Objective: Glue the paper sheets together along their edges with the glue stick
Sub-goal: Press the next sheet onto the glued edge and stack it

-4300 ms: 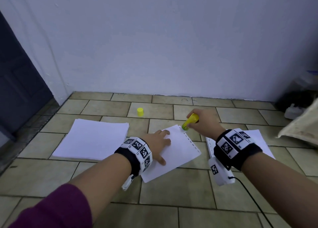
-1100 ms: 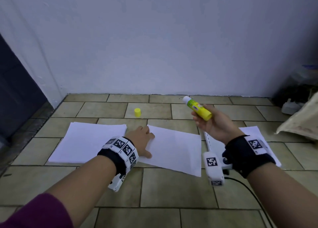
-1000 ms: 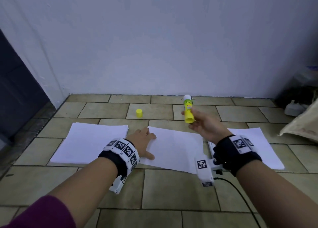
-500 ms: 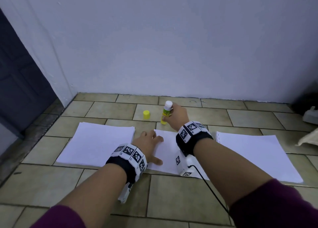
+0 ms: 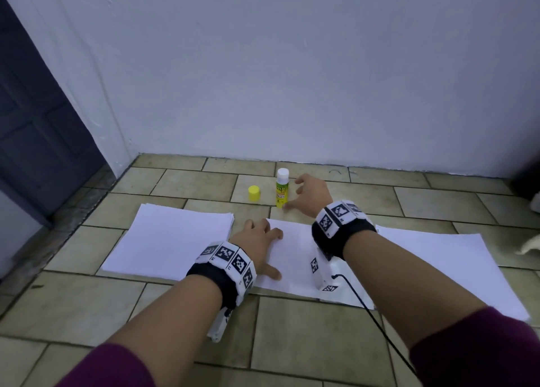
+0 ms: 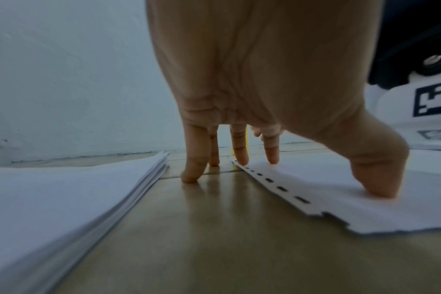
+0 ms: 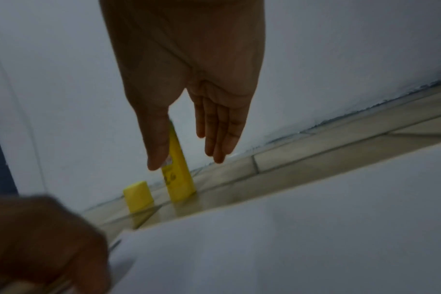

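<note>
The yellow glue stick (image 5: 282, 188) stands upright and uncapped on the floor tiles, its white glue end up. Its yellow cap (image 5: 254, 193) stands just to its left. My right hand (image 5: 295, 195) hovers open just right of the stick, with its thumb near the base and nothing held. In the right wrist view the glue stick (image 7: 179, 177) shows between thumb and straight fingers. My left hand (image 5: 258, 240) rests with spread fingers on the left edge of the middle sheet (image 5: 292, 258). Its thumb (image 6: 375, 187) presses the perforated sheet (image 6: 315, 191). A second sheet (image 5: 438, 269) lies to the right.
A stack of white paper (image 5: 172, 240) lies on the floor left of my left hand. The wall (image 5: 292, 79) rises close behind the glue stick. A dark door (image 5: 35, 123) is at far left. A black cable (image 5: 377, 322) trails from my right wrist.
My right hand carried the glue stick left from the sheets, stood it upright on the tiles beside the cap and let go. The left hand stayed on the middle sheet.
</note>
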Available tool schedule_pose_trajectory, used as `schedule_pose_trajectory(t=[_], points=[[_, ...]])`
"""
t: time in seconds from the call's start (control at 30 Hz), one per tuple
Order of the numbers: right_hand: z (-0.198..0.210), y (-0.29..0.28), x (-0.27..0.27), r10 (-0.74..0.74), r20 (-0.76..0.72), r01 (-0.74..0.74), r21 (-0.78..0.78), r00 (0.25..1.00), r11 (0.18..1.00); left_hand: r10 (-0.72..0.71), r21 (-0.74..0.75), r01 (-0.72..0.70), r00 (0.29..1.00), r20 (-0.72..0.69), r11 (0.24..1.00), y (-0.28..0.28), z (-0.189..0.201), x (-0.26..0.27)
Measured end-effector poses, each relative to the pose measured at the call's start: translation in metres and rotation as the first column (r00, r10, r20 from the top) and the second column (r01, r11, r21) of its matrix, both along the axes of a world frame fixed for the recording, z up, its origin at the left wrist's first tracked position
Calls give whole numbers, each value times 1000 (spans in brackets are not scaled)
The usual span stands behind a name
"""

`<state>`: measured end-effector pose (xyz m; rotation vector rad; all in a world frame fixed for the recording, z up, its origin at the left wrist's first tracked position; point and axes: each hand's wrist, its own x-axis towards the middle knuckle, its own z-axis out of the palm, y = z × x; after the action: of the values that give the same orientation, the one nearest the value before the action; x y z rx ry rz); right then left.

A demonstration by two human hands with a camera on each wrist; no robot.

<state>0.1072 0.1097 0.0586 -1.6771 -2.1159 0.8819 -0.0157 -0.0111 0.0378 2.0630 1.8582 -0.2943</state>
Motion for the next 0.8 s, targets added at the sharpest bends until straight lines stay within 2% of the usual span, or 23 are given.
schedule_pose_trajectory(t=[0.07,0.17,0.27,0.37,0.47,0.67,0.8], points=[[14,-5,24,44,82,-42,-27,996,999,4,9,-4,1000,0,1000,-1,1,1],[35,-17,77,106,299,-75,-111,949,991,9,16,-9,1000,16,1000,-3,2,1],[44,-35,135,65,441,6,-157,895,988,21,24,-22,999,39,999,-4,1,0],[32,-56,184,-13,560,134,-176,828,975,55,36,-56,998,33,998,-3,1,2],[10,-74,215,-45,574,202,-213,818,956,72,34,-73,997,24,997,0,2,4],[-7,-88,228,-107,541,200,-116,834,973,60,-2,-60,996,61,998,-1,6,-1],[-8,-88,231,-92,537,172,-100,839,980,76,-17,-74,990,117,997,-2,5,-4]])
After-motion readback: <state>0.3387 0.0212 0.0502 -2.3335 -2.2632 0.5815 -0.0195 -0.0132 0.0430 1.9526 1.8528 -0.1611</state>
